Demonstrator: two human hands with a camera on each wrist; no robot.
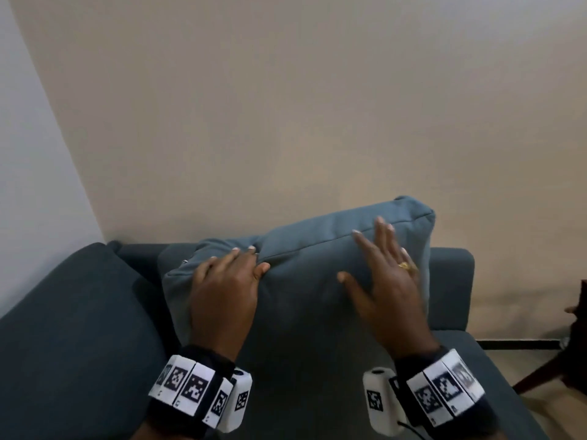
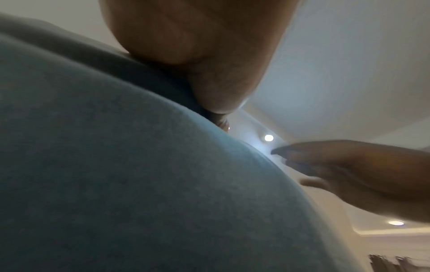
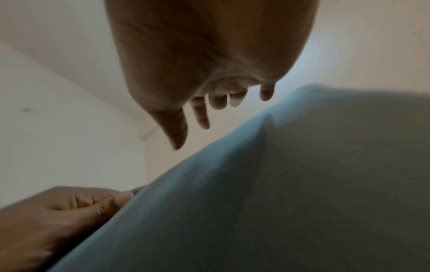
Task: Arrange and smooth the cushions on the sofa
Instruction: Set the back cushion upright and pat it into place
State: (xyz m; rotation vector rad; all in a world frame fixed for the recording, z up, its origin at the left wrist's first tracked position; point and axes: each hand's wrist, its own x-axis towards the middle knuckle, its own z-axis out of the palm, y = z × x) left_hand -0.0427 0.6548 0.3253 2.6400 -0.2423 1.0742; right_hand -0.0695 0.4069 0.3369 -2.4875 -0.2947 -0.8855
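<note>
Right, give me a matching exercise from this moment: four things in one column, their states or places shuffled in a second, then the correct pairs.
Things:
1. left hand
2. right hand
3. cushion
4. ring

States:
A. leans against the sofa back
B. gold, on a finger
C. fingers straight and spread
D. grips the cushion's top edge

Pairs: 1-D, 2-C, 3-A, 4-B

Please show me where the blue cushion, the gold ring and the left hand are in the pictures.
blue cushion [image 1: 305,300], head view, on the middle of its front face.
gold ring [image 1: 406,266], head view, on the ring on a finger of the right hand.
left hand [image 1: 224,292], head view, on the back of the hand.
</note>
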